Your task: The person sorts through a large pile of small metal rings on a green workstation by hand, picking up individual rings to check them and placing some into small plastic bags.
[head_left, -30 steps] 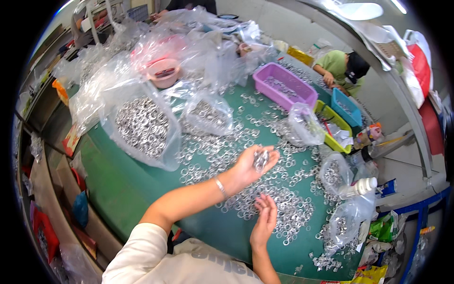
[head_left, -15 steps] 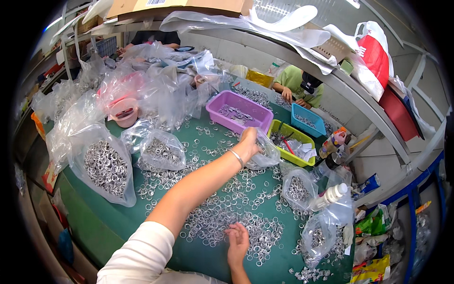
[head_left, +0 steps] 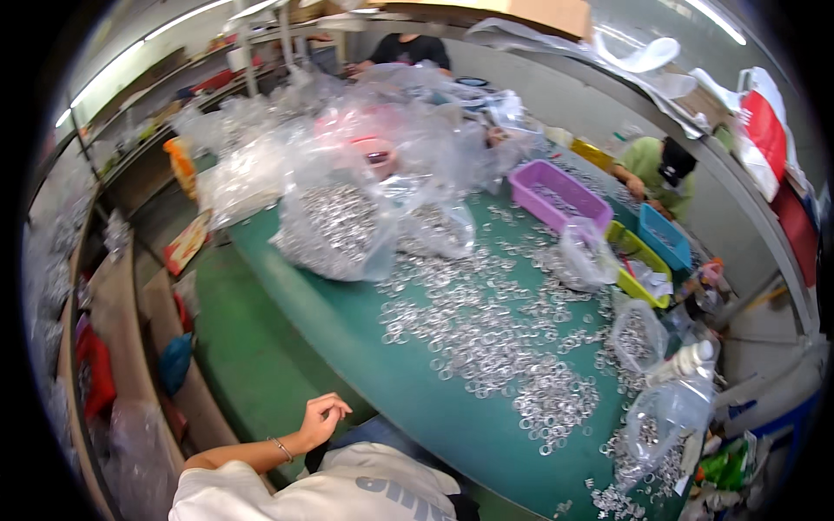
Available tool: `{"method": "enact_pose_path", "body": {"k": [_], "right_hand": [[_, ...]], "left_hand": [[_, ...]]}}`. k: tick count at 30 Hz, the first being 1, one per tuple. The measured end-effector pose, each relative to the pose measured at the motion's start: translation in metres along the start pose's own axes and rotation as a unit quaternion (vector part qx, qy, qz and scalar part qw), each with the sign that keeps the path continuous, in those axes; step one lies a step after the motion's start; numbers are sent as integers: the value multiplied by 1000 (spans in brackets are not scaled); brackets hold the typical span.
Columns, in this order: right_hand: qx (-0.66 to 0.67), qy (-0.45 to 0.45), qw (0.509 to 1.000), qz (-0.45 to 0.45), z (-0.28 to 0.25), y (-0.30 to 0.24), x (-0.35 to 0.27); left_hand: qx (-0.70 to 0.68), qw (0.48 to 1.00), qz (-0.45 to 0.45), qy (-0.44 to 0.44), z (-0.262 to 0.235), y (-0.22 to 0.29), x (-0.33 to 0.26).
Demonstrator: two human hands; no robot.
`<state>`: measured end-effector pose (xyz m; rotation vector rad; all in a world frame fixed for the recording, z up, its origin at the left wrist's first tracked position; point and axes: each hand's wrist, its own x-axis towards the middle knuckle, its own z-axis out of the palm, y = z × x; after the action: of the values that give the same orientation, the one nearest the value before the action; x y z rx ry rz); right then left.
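My left hand (head_left: 325, 420), with a bracelet at the wrist, is in front of my body, off the near edge of the green table (head_left: 321, 334). Its fingers curl loosely together and I see nothing in them. My right hand is out of the picture. Across the table lie many small silvery metal rings (head_left: 486, 347), densest toward the near right. A large clear plastic bag full of rings (head_left: 339, 221) sits at the table's left part, a smaller bag of rings (head_left: 434, 230) beside it. Another clear bag (head_left: 584, 256) lies near the bins.
Purple (head_left: 560, 195), yellow-green (head_left: 638, 260) and blue bins (head_left: 665, 236) stand at the far right. Nearby are a white bottle (head_left: 686, 360) and ring bags (head_left: 638, 339). A person in green (head_left: 647, 165) works across the table. Shelving (head_left: 130, 347) runs along the left.
My left hand has let go of the clear bag by the bins and drawn back to my body. My right hand has left the view. The view has swung left.
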<state>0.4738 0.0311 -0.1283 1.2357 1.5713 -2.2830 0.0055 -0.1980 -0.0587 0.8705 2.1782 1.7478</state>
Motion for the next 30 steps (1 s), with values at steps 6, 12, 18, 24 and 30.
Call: {"method": "enact_pose_path", "body": {"k": [6,12,18,24,30], "right_hand": [[-30,145,988,44,64,69,117],[-26,140,984,107,63,59,190],[4,148,971,188,45,55,205],[27,170,948,268,28,46,168],[49,191,942,273,36,76,149]], "left_hand": [[115,910,-369,-148,-100,-273,-225],[101,830,-523,-165,-75,-225,-210],[138,793,-572,-158,-69,-179,-144],[119,783,-583,-182,-31,-164,-117],[91,806,-537,-231,-10,-191,-106]]}}
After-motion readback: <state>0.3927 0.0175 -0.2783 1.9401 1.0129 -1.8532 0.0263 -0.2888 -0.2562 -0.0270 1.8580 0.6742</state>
